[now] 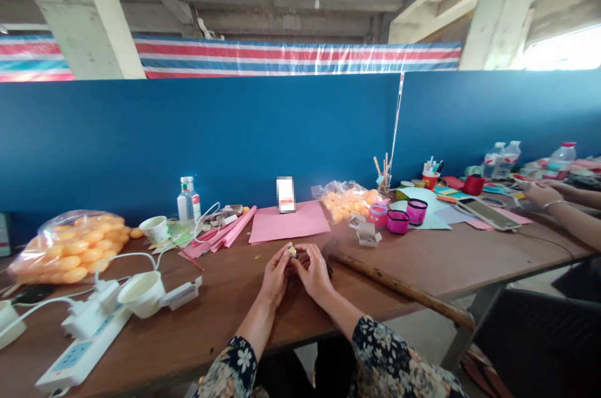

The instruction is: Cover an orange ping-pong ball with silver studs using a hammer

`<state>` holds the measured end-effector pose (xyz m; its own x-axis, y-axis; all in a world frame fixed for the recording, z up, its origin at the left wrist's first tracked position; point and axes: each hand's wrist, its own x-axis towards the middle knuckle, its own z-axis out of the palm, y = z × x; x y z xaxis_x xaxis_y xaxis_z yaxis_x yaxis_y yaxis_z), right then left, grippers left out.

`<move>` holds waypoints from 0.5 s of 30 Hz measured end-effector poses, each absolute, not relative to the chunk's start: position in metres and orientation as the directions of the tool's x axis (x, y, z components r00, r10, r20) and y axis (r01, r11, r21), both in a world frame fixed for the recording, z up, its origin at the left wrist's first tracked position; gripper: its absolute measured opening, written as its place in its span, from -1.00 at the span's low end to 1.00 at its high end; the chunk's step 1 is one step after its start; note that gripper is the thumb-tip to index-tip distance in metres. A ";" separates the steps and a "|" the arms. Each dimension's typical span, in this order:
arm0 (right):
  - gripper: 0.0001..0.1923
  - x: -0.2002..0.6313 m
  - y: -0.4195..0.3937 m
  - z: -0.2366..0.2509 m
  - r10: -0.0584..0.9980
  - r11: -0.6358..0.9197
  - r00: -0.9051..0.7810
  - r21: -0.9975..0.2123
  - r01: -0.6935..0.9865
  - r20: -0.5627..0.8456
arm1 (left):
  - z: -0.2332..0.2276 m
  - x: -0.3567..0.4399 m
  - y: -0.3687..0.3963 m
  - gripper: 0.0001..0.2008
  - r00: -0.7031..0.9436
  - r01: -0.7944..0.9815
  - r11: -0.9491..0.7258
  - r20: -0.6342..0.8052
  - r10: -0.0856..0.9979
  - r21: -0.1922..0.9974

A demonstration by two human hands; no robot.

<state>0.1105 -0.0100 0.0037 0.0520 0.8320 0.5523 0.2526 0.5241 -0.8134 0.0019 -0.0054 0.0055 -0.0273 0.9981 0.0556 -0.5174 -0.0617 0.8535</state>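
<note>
Close together over the front of the brown table, my left hand (pixel 276 273) and my right hand (pixel 313 270) are both closed around one small thing. Between the fingertips shows a small shiny gold-and-silver piece (pixel 293 251); its kind is too small to make out. Something dark partly shows under my right hand. Just beyond the hands lies a pink paper sheet (pixel 291 223), with a blurred-out upright object (pixel 286 195) standing at its back edge. A long wooden stick (pixel 399 285) lies to the right of my right hand.
On the left are a bag of orange balls (pixel 75 248), a power strip (pixel 84 348), a paper cup (pixel 141 293) and glass bottles (pixel 188 201). Another ball bag (pixel 350 199), purple rings (pixel 398 221) and a phone (pixel 488 213) lie right. A co-worker's hand (pixel 542 193) is far right.
</note>
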 end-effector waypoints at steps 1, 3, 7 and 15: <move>-0.75 0.110 -0.010 0.003 0.832 0.523 0.055 -0.814 0.254 0.552 | 0.006 0.002 -0.005 -0.54 -0.025 -0.517 -0.059 0.054 0.998 0.854; -0.75 0.110 -0.010 0.003 0.830 0.522 0.064 -0.811 0.264 0.554 | 0.006 0.003 -0.005 -0.55 -0.028 -0.519 -0.059 0.052 0.998 0.853; -0.72 0.109 -0.017 0.013 0.816 0.540 0.053 -0.791 0.288 0.576 | 0.007 0.001 -0.005 -0.63 -0.053 -0.530 -0.057 0.034 0.998 0.846; -0.75 0.191 -0.001 0.063 0.853 0.414 -0.040 -0.627 0.660 0.521 | 0.011 -0.002 -0.006 -0.65 -0.050 -0.545 0.003 -0.036 0.998 0.839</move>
